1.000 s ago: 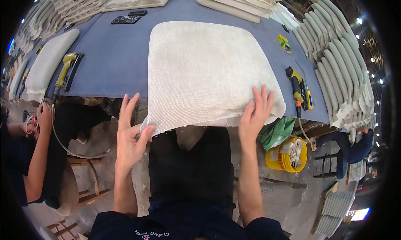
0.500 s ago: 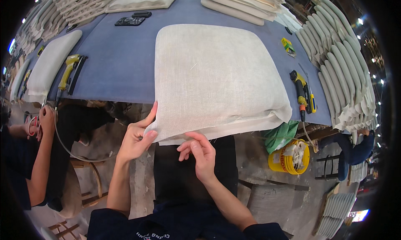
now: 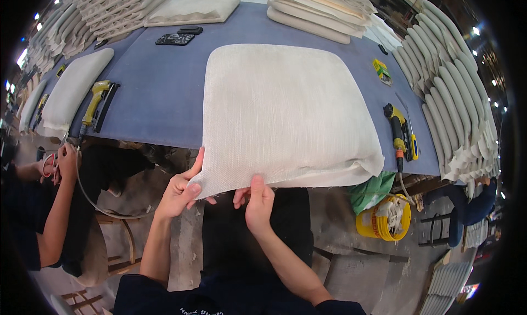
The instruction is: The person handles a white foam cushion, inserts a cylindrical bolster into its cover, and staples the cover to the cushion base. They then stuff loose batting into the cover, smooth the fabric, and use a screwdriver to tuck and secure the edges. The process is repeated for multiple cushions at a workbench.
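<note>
Both hands' fingers point(image 3: 193, 190) pinch the cushion cover point(image 3: 285, 112) edge.

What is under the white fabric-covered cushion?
The cushion lies on the blue table; both hands grip its overhanging near edge. Its underside and the tabletop beneath stay hidden.

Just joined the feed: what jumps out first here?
A big off-white fabric-covered cushion lies mid-table on the blue table, its near edge overhanging. The left hand and right hand pinch its loose front-left corner. Yellow power tools lie at either side: one left, one right.
</note>
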Motion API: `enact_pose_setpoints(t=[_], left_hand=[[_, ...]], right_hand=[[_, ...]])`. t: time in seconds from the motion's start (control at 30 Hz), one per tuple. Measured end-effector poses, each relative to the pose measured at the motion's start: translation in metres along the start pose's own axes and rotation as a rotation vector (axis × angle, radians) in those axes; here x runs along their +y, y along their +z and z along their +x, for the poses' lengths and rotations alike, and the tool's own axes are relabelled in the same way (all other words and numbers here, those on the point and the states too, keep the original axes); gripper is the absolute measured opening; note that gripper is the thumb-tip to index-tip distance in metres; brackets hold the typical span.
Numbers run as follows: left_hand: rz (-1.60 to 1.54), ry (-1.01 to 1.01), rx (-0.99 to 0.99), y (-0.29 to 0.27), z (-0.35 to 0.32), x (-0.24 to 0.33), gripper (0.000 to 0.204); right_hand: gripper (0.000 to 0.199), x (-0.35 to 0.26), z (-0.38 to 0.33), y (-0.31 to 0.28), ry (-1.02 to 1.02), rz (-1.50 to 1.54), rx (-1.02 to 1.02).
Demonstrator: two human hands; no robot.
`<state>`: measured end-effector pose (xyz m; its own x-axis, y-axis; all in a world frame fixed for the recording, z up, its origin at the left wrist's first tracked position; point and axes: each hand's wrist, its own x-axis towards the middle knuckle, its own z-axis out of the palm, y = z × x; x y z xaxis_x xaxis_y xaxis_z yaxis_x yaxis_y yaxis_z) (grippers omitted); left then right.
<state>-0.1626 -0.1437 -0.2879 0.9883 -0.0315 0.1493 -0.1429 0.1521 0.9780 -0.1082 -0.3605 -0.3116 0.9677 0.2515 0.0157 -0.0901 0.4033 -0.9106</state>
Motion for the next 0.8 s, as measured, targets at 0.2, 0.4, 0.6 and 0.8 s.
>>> enact_pose_setpoints(t=[0.2, 0.4, 0.6, 0.8], left_hand=[[0.382, -0.025, 0.037, 0.008, 0.0, 0.045, 0.052], [0.931, 0.403, 0.107, -0.005, 0.096, 0.143, 0.038], [1.132, 0.462, 0.075, -0.019, 0.346, 0.185, 0.052], [1.29, -0.162, 0.029, -0.07, 0.408, 0.038, 0.085]], right_hand=[[0.059, 0.036, 0.002, -0.008, -0.145, -0.157, 0.083], [0.057, 0.042, 0.008, -0.015, -0.158, -0.138, 0.092], [0.058, 0.039, 0.011, -0.019, -0.11, -0.179, 0.07], [0.061, 0.036, 0.012, -0.017, -0.162, -0.215, 0.008]])
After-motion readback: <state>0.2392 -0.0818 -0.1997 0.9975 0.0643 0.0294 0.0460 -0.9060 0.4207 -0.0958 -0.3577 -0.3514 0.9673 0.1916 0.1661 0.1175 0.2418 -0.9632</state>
